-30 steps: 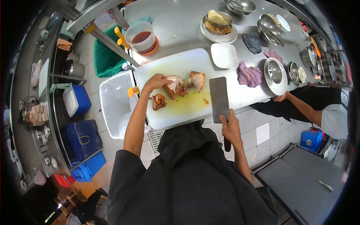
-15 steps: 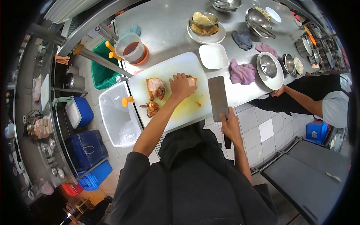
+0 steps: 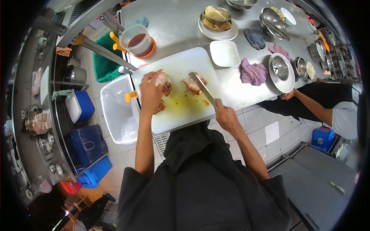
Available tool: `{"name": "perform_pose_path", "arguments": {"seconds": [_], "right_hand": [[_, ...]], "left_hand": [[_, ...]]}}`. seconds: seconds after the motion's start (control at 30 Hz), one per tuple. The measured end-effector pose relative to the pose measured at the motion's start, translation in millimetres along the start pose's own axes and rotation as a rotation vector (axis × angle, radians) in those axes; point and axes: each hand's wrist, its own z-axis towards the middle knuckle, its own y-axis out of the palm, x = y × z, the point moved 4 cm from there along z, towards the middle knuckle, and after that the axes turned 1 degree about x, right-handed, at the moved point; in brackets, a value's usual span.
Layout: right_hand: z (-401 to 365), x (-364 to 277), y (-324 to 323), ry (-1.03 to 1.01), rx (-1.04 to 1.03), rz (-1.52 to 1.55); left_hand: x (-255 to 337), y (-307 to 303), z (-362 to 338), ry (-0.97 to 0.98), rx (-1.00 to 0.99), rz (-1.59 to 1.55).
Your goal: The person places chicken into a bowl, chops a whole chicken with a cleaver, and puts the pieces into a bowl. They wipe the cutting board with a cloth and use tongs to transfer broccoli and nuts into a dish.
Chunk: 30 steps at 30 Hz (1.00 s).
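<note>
My right hand point(image 3: 227, 117) is wrapped round the handle of a cleaver point(image 3: 205, 89), its blade seen nearly edge-on. The blade lies against a cut piece of roast meat point(image 3: 191, 86) on the white cutting board point(image 3: 181, 117). At the board's left side, my left hand point(image 3: 151, 90) reaches over with its fingers apart, beside a larger browned chunk of meat point(image 3: 165, 84) and partly covering it. Below that, a small browned piece point(image 3: 159, 107) is half hidden by my left wrist. Crumbs and yellowish juice mark the board.
Behind the board are a tub of reddish liquid point(image 3: 138, 41), a square white dish point(image 3: 224, 54) and a purple cloth point(image 3: 253, 72). A lined white bin point(image 3: 119, 111) stands to the left. Another person's hand point(image 3: 289, 94) is by a plate with a metal bowl point(image 3: 280, 67).
My left hand has left the right-hand meat piece and moved left to the larger chunk. The cleaver has swung from beside the board onto the right-hand piece.
</note>
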Motion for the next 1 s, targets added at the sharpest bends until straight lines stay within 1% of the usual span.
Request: {"name": "perform_pose_path", "arguments": {"seconds": [0.03,0.07,0.1,0.13,0.17,0.2,0.23,0.3,0.33,0.4,0.47,0.5,0.57,0.6,0.63,0.67,0.7,0.73,0.77,0.8,0.83,0.87,0.9,0.93,1.0], "right_hand": [[10.3,-1.8,-4.9,-0.075,0.004,-0.054],[18.0,-6.0,-9.2,-0.151,0.007,-0.107],[22.7,-14.1,-16.0,-0.156,-0.001,-0.11],[26.7,-26.8,-29.1,-0.169,0.087,-0.031],[30.5,-34.7,-36.4,-0.182,0.175,0.048],[34.0,-37.5,-35.5,-0.242,0.244,0.115],[36.6,-33.3,-27.9,-0.246,0.238,0.115],[45.2,-6.5,3.5,-0.067,0.022,-0.017],[51.4,0.2,16.3,-0.103,-0.1,-0.176],[52.2,8.4,23.2,-0.09,-0.128,-0.196],[57.3,10.1,24.7,-0.076,-0.148,-0.217],[55.3,8.5,23.9,-0.092,-0.148,-0.199],[61.4,9.3,12.5,-0.117,-0.122,-0.195],[56.0,1.7,3.7,-0.126,-0.113,-0.129],[52.3,-3.5,-2.1,-0.137,-0.101,-0.062],[44.9,-2.3,-6.3,-0.149,-0.043,-0.007],[37.1,-5.4,-13.1,-0.144,-0.032,-0.002],[28.5,-8.4,-25.3,-0.048,0.016,0.032],[17.9,-8.1,-33.3,0.05,0.06,0.066],[8.7,-6.4,-36.0,0.056,0.071,0.072],[0.5,-2.5,-40.8,0.088,0.126,0.102],[-7.3,1.6,-44.9,0.121,0.184,0.13],[-17.0,4.8,-45.2,0.13,0.199,0.135],[-26.0,10.4,-45.4,0.164,0.211,0.118],[-40.0,16.8,-48.3,0.21,0.232,0.1]], "left_hand": [[-3.1,-13.4,-10.1,-0.071,0.11,-0.054],[-0.9,-19.9,-20.4,-0.08,0.115,-0.055],[2.0,-33.1,-30.1,-0.178,0.202,-0.051],[2.0,-42.6,-40.8,-0.278,0.289,-0.046],[1.7,-44.4,-50.1,-0.289,0.293,-0.045],[-0.3,-46.6,-58.8,-0.316,0.335,-0.03],[-2.7,-48.6,-65.8,-0.339,0.375,-0.015],[-5.1,-49.4,-68.2,-0.348,0.401,-0.03],[-3.9,-49.8,-68.2,-0.333,0.418,-0.04],[0.2,-50.9,-65.5,-0.316,0.438,-0.048],[7.8,-47.6,-52.2,-0.221,0.414,-0.104],[10.3,-44.3,-48.5,-0.216,0.405,-0.108],[20.9,-27.8,-21.2,0.01,0.294,-0.141],[22.6,-21.5,-10.7,0.018,0.292,-0.144],[23.1,-11.6,4.1,0.021,0.218,-0.153],[23.5,-0.9,18.1,0.023,0.138,-0.16],[21.1,12.6,33.9,0.02,0.093,-0.193],[16.6,30.2,50.6,0.016,0.048,-0.226],[9.8,53.9,67.2,0.038,0.006,-0.163],[2.3,78.3,83.8,0.065,-0.034,-0.1],[-2.6,96.9,100.1,0.08,-0.039,-0.098],[-9.0,121.3,115.5,0.014,-0.227,0.016],[-9.1,135.1,124.3,-0.054,-0.415,0.133],[-6.6,140.4,133.4,-0.037,-0.419,0.133],[0.0,157.0,140.0,0.004,-0.672,0.062]]}}
